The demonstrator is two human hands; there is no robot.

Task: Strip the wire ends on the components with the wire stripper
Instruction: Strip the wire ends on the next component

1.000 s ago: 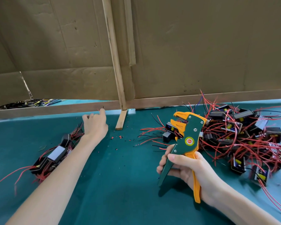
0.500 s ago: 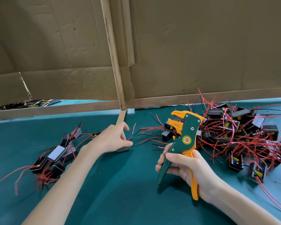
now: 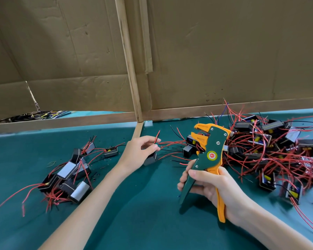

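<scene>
**Left grip has swung in with a fresh component**

Since a second ago it has come off the far table edge and taken up one component. It now pinches that part's red wire between thumb and forefinger, with the end raised, likely so it can feed straight into the tool. The right grip is wrapped round the handles of the wire stripper, which are unsqueezed. The jaws stand apart and the head is upright, ready to receive. The tangled pile lies just behind the tool, within reach. A smaller pile at left is probably the finished ones
</scene>
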